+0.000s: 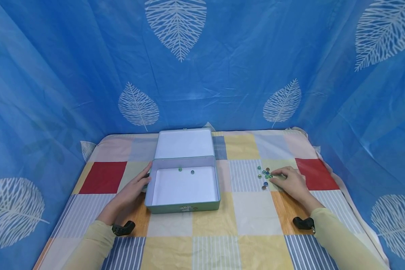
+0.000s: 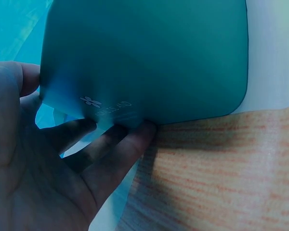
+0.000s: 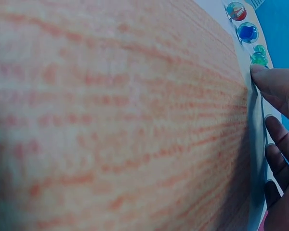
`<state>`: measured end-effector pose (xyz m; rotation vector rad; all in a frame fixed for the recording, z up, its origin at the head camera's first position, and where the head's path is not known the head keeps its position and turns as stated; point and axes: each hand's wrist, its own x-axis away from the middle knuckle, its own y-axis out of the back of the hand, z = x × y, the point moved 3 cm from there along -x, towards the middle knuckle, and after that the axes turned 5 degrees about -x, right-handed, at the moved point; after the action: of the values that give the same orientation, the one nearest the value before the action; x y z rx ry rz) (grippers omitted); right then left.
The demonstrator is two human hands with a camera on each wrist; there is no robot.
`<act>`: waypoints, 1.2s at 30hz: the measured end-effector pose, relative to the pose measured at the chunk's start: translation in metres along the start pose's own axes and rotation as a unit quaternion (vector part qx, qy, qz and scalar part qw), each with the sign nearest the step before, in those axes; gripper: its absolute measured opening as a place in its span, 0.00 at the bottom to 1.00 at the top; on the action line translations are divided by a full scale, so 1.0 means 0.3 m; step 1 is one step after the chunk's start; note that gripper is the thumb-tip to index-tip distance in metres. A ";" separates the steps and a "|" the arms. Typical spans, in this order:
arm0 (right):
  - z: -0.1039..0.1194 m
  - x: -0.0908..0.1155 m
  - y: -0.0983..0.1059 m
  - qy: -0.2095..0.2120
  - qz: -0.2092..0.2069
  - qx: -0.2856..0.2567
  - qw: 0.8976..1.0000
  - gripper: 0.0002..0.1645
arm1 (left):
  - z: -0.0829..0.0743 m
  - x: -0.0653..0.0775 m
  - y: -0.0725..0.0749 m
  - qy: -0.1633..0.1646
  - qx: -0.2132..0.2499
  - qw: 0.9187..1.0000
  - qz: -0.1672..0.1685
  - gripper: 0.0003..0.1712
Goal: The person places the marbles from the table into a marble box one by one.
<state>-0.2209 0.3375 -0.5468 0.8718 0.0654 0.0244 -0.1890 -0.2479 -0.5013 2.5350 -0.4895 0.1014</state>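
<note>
An open green tin box (image 1: 202, 207) with a white inside sits on the table, its lid (image 1: 183, 144) folded back. Inside lie a green marble (image 1: 180, 169) and a darker marble (image 1: 192, 172). My left hand (image 1: 135, 189) holds the box at its left side; the left wrist view has the fingers (image 2: 120, 149) against the green wall. To the right of the box, my right hand (image 1: 291, 183) pinches at a green marble (image 1: 271, 176) between thumb and index finger. Several loose marbles lie beside those fingertips, among them a blue marble (image 3: 247, 32) and a red-brown one (image 3: 236, 11).
A patchwork-patterned cloth (image 1: 216, 251) covers the table. Blue curtains (image 1: 222, 75) with white leaf prints hang behind it and along both sides. Dark wrist devices (image 1: 303, 223) sit at both cuffs.
</note>
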 end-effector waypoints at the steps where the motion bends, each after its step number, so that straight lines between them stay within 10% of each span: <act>1: 0.000 0.000 0.000 0.000 0.001 -0.001 1.000 0.23 | -0.001 0.001 0.000 0.000 0.001 1.000 0.001 0.36; 36: 0.009 0.004 0.002 -0.001 -0.002 -0.006 1.000 0.20 | 0.014 -0.015 -0.007 0.005 0.006 1.000 -0.003 0.36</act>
<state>-0.2195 0.3358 -0.5447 0.8593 0.0650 0.0211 -0.1927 -0.2470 -0.5066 2.5468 -0.4798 0.1143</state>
